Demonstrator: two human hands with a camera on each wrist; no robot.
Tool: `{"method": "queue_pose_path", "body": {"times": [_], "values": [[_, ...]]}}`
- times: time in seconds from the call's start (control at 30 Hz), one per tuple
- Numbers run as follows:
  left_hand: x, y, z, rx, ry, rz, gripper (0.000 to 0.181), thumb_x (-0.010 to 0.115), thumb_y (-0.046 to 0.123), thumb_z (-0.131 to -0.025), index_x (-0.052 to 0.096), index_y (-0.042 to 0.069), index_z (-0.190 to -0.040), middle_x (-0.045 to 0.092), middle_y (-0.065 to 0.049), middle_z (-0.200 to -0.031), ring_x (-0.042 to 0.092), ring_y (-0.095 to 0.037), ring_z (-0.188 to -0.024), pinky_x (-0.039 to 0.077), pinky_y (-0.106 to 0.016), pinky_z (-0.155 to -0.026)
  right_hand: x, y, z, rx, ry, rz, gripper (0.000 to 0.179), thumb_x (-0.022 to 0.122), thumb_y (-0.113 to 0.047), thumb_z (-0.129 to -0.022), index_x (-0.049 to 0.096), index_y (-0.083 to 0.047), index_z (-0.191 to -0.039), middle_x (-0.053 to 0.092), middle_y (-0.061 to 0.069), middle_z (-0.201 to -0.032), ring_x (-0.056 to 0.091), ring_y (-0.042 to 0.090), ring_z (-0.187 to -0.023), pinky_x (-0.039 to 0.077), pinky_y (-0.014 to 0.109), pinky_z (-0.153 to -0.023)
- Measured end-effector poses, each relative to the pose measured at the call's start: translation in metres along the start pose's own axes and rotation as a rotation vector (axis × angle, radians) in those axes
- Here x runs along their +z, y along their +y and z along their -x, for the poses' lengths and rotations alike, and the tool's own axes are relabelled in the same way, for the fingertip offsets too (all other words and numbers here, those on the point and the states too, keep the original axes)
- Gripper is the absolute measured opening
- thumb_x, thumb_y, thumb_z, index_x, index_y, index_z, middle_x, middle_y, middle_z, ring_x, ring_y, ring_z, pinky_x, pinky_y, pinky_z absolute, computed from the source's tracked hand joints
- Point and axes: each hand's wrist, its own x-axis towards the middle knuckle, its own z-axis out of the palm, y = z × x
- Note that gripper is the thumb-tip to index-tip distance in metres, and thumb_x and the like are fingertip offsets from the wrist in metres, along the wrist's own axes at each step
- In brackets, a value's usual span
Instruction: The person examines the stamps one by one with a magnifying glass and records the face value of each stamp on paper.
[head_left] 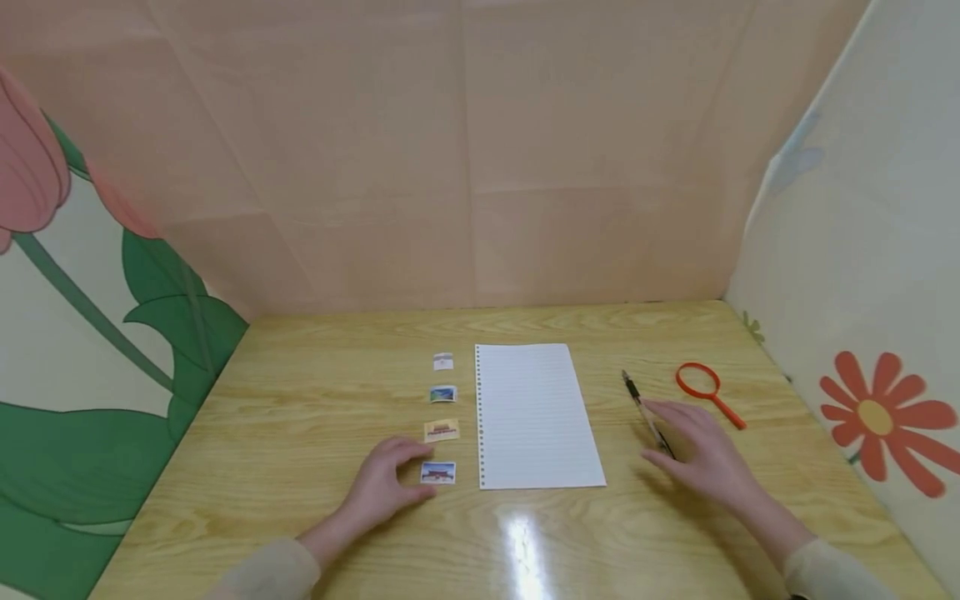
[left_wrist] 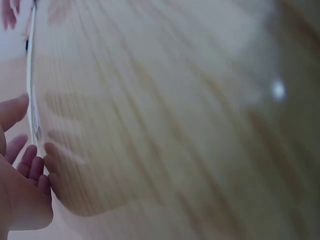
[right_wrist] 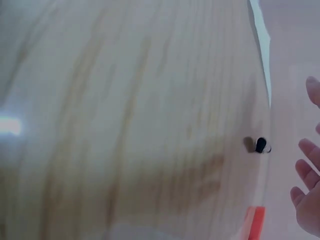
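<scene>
My left hand [head_left: 384, 483] is at the left of a column of small stamp-like pictures, thumb and fingers spread around the nearest one, which shows a building under a blue sky [head_left: 438, 473]. It grips nothing; whether a fingertip touches that picture I cannot tell. Above it in the column lie a yellow picture [head_left: 442, 430], a blue-green one [head_left: 443, 394] and a pale one [head_left: 443, 362]. Over the lower part of a black-and-clear pen [head_left: 632, 386] my right hand [head_left: 697, 450] hovers, fingers parted. In the right wrist view those fingers [right_wrist: 311, 172] are apart from the pen's end [right_wrist: 260, 145].
A lined loose-leaf sheet [head_left: 536, 417] with punched holes lies between the hands. Right of the pen is a red magnifying glass [head_left: 727, 411]. The wooden table [head_left: 315, 375] meets a pink backdrop behind and flower-printed sheets at both sides.
</scene>
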Motion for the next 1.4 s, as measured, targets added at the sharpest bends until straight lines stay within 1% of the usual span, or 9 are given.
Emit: {"method": "queue_pose_path", "body": {"times": [0.13,0.27,0.5,0.6,0.8,1.07,1.27,1.33,1.4], "values": [[0.001,-0.003,-0.001,0.020,0.011,-0.003,0.047,0.093,0.017,-0.064,0.074,0.011,-0.107,0.065,-0.001,-0.111,0.059,-0.026,-0.107,0.044,-0.051,-0.100,-0.001,0.009,0.005,0.010,0.022,-0.004,0.074,0.091,-0.008,-0.059,0.063,0.000,-0.127,0.067,0.018,-0.116,0.055,0.036,-0.106,0.021,0.012,-0.104],[0.003,-0.006,-0.003,0.029,0.007,-0.015,0.041,0.093,0.017,-0.065,0.075,0.013,-0.102,0.064,0.002,-0.107,0.059,-0.024,-0.105,0.045,-0.050,-0.098,-0.003,0.016,0.009,0.069,0.026,-0.007,0.070,0.091,-0.004,-0.060,0.064,0.002,-0.124,0.067,0.019,-0.115,0.055,0.033,-0.106,0.022,0.007,-0.101],[0.002,-0.010,-0.004,0.022,0.001,0.002,0.039,0.092,0.019,-0.065,0.076,0.015,-0.101,0.064,0.001,-0.108,0.059,-0.026,-0.106,0.044,-0.052,-0.098,-0.011,0.032,0.014,0.115,0.035,-0.003,0.061,0.089,-0.003,-0.062,0.066,0.005,-0.118,0.068,0.020,-0.113,0.057,0.026,-0.105,0.022,0.007,-0.101],[0.002,-0.012,-0.004,0.025,-0.005,0.000,0.039,0.092,0.020,-0.066,0.076,0.016,-0.101,0.064,0.000,-0.110,0.058,-0.026,-0.107,0.044,-0.053,-0.099,-0.014,0.041,0.018,0.163,0.035,0.002,0.057,0.089,-0.005,-0.066,0.066,0.005,-0.117,0.068,0.020,-0.112,0.055,0.028,-0.104,0.021,0.005,-0.099],[0.003,-0.014,-0.004,0.047,-0.013,-0.003,0.039,0.091,0.021,-0.067,0.076,0.015,-0.102,0.064,0.001,-0.110,0.058,-0.025,-0.106,0.045,-0.051,-0.098,-0.023,0.056,0.024,0.268,0.005,0.011,0.054,0.086,-0.011,-0.075,0.064,0.004,-0.123,0.065,0.025,-0.117,0.053,0.041,-0.105,0.017,0.004,-0.097],[0.003,-0.013,-0.005,0.033,-0.005,-0.010,0.038,0.091,0.022,-0.067,0.076,0.017,-0.101,0.064,0.002,-0.109,0.058,-0.025,-0.105,0.045,-0.051,-0.097,-0.029,0.068,0.025,0.256,0.043,0.044,0.056,0.088,-0.010,-0.071,0.066,0.003,-0.120,0.067,0.024,-0.113,0.054,0.036,-0.100,0.021,0.001,-0.090],[0.002,-0.013,-0.004,0.029,-0.013,0.005,0.038,0.091,0.021,-0.068,0.076,0.016,-0.102,0.064,0.001,-0.110,0.058,-0.025,-0.106,0.044,-0.052,-0.098,-0.035,0.074,0.028,0.296,-0.001,0.043,0.057,0.086,-0.013,-0.076,0.063,0.003,-0.125,0.065,0.025,-0.117,0.054,0.040,-0.103,0.019,-0.001,-0.090],[0.002,-0.013,-0.004,0.026,-0.016,0.009,0.038,0.091,0.021,-0.068,0.076,0.016,-0.102,0.064,0.001,-0.110,0.058,-0.025,-0.107,0.044,-0.051,-0.098,-0.036,0.075,0.029,0.317,-0.010,0.038,0.056,0.086,-0.015,-0.078,0.063,0.003,-0.126,0.065,0.024,-0.118,0.054,0.036,-0.104,0.019,-0.001,-0.089],[0.002,-0.013,-0.004,0.018,-0.019,0.015,0.038,0.091,0.020,-0.068,0.076,0.016,-0.102,0.063,0.001,-0.111,0.057,-0.024,-0.107,0.044,-0.051,-0.099,-0.037,0.077,0.030,0.326,-0.001,0.027,0.055,0.086,-0.014,-0.077,0.064,0.003,-0.125,0.065,0.024,-0.118,0.054,0.022,-0.107,0.020,-0.001,-0.088]]}}
